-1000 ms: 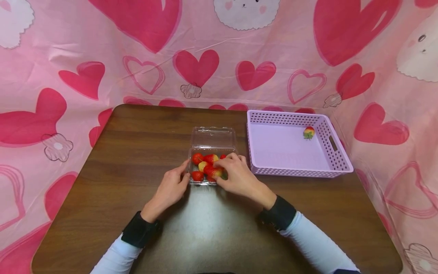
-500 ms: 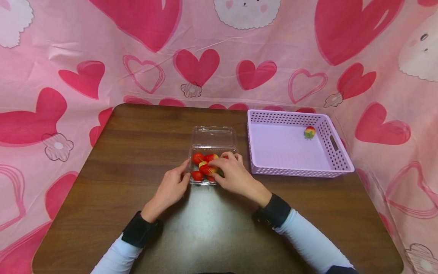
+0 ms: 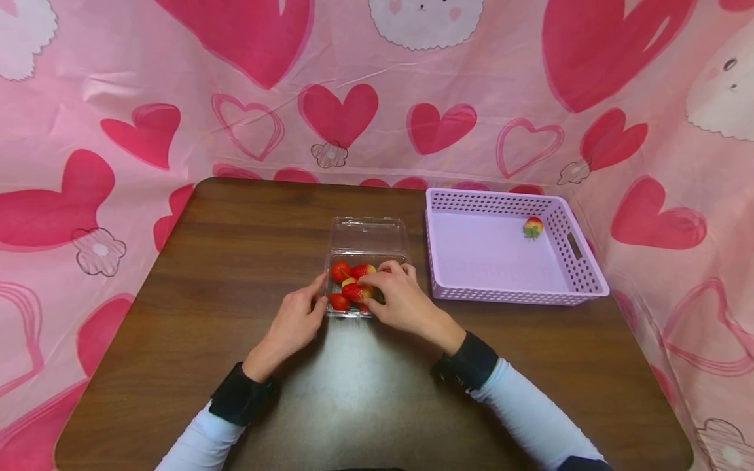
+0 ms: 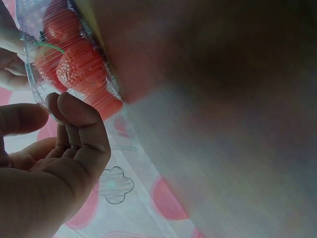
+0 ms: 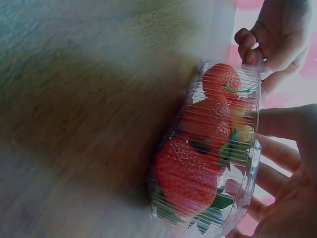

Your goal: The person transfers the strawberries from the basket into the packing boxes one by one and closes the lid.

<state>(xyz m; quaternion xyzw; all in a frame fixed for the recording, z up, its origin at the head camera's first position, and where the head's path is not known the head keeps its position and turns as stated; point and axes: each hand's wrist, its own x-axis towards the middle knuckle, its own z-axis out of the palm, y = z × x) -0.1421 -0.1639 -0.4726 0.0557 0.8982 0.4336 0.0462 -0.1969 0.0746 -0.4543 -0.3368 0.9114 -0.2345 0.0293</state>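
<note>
A clear plastic clamshell box (image 3: 349, 314) stands on the table with its lid (image 3: 368, 234) tipped back, away from the person. Several red strawberries, some with pale yellow ends, lie in it. My left hand (image 3: 297, 317) holds the box's left wall, thumb and fingers at its rim; in the left wrist view its fingers curl at the box's edge. My right hand (image 3: 406, 301) reaches over the right half of the box, thumb and index finger around a red-and-yellow strawberry (image 3: 355, 290). That hand covers part of the fruit. Green leaves (image 5: 225, 152) show through the box wall in the right wrist view.
A lilac perforated basket (image 3: 512, 296) stands right of the box, with one strawberry (image 3: 533, 227) near its far right corner. The brown wooden table (image 3: 235, 261) has rounded corners. A pink heart-patterned cloth (image 3: 194, 78) hangs behind and at the sides.
My right hand has shifted slightly left over the box, and the strawberry at its fingertips has moved a little left with it. My left hand has stayed at the box's left wall.
</note>
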